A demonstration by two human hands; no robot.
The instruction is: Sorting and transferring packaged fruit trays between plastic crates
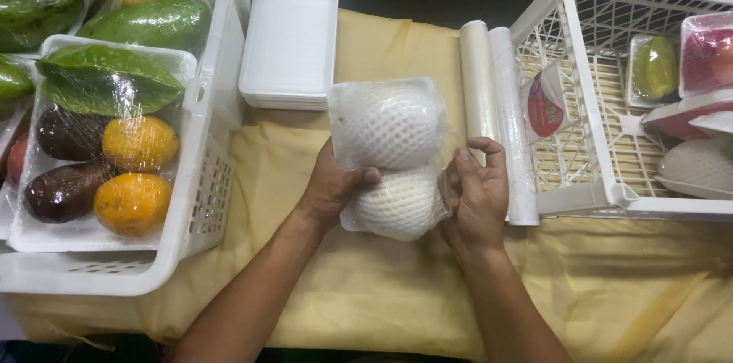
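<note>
Over the yellow cloth, head view: both hands grip a wrapped foam tray w/ two white net-sleeved fruits, held up off the cloth between the two crates. Left hand clasps its left edge, thumb on top; right hand presses the right edge, fingers curled round the side. Film looks tight over the top, so wrapping seems mostly done; the underside is hidden, can't tell if it's sealed. Cling film roll lies just right of the hands, against the right crate, which holds a few wrapped trays. Left crate is packed w/ wrapped oranges, dark fruit, green mangoes. Stack of empty foam trays sits behind, nothing blocks the hands
</note>
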